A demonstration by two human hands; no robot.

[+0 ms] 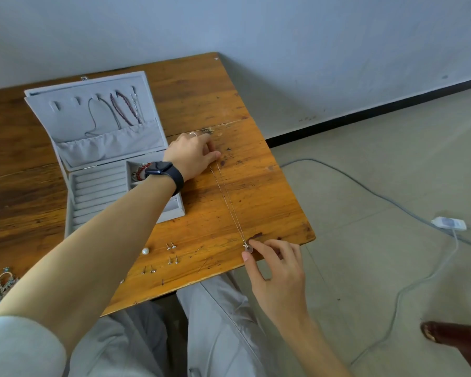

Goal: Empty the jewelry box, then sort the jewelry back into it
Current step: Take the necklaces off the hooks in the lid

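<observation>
One fine necklace [229, 202] lies stretched straight across the wooden table [201, 85], running from 12 to 6 o'clock along its right side. The left hand [193, 155], a dark watch [161, 170] on its wrist, pinches the chain's far end. The right hand [279, 273] pinches the small round pendant [248, 249] at the near end, by the table edge.

One grey jewelry box [98, 186] stands open at 10 o'clock from the left hand. Three necklaces [120, 107] hang in its lid. At 9 o'clock from the right hand lie six studs [170, 246] in three pairs, and one pearl [145, 251].

The left forearm hides the box's right compartments, leaving only part of a red bead bracelet [140, 171] showing. Ornate earrings [4, 281] at 8 o'clock are cut off by the frame edge and cannot be counted.
</observation>
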